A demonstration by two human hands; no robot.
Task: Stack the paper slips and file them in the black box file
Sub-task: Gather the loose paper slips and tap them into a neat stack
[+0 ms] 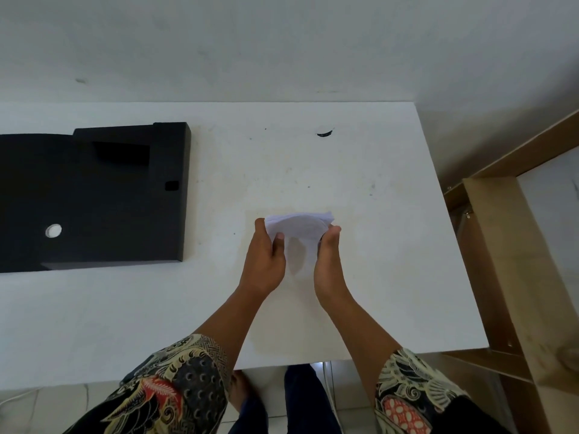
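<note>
**deskjockey:** While both hands are wrapped around that bundle, I'd say we're mid-stacking. The left hand [263, 261] grips the left edge of the bowed bundle of white paper slips [297, 227], thumb curled over the front, and the right hand [329, 261] clamps the right edge, fingers hidden behind the paper. Bundle sits at centre frame, held above the white tabletop [391, 245], and its top edges look a bit fanned, not squared yet.

**paperpusher:** Agreed, looks like evening-up. My guess for the next move: tap the edges flush, then carry the lot over to the flat black cardboard box file [94, 198] at the left of the frame, well apart from the hands. It's lying down and I can't tell whether it's open, so it may need lifting open first, which means freeing a hand.

**deskjockey:** Counts?

**paperpusher:** One bundle, number of slips impossible to count. One box file with one round white finger hole [53, 230]. Two hands. One small dark curved scrap [325, 134] toward the upper right of the table, plus a light wooden frame [501, 245] at the right edge.
</note>
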